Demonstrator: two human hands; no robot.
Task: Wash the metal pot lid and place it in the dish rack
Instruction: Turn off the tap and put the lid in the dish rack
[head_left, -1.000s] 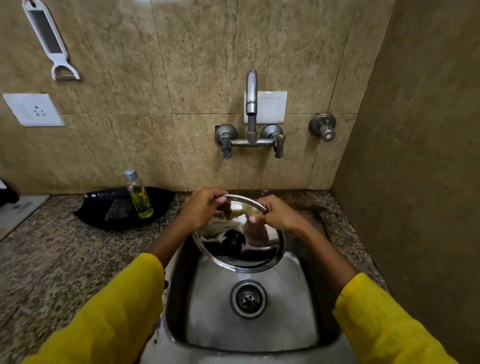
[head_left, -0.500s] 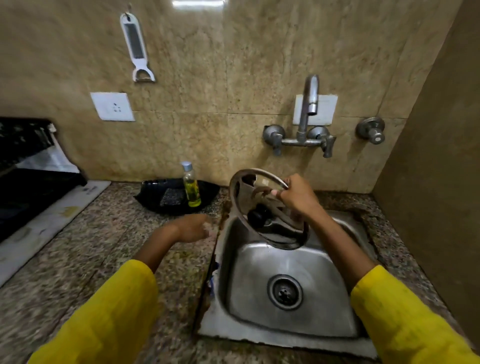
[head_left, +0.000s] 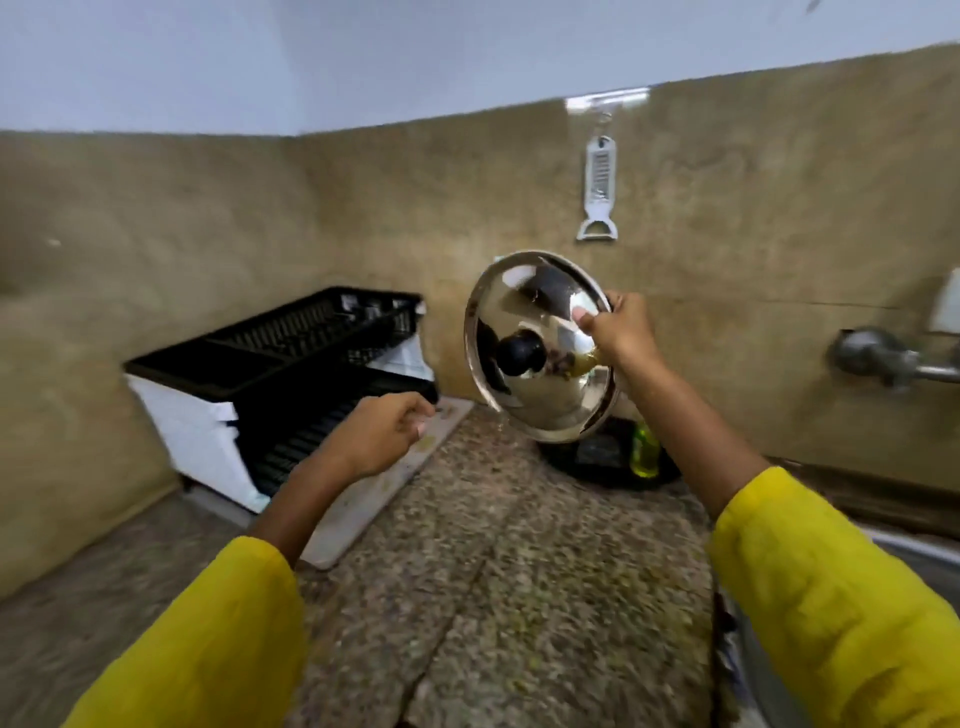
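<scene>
The shiny metal pot lid (head_left: 540, 384) with a black knob hangs upright in the air above the granite counter, its top face toward me, water dripping from its lower edge. My right hand (head_left: 615, 330) grips its right rim. My left hand (head_left: 382, 434) is loosely curled and holds nothing, hovering in front of the dish rack. The black two-tier dish rack (head_left: 291, 358) with white sides stands in the left corner against the wall, to the left of the lid.
A white board (head_left: 374, 499) lies under the rack's front. A black tray (head_left: 597, 460) with a small yellow-green bottle (head_left: 644, 452) sits behind the lid. A white peeler (head_left: 598, 187) hangs on the wall. The tap valve (head_left: 878, 356) and sink edge (head_left: 914, 561) show at far right.
The view has swung left from the sink toward the rack. My right hand has carried the lid out of the sink and up over the counter. My left hand let go of it earlier.
</scene>
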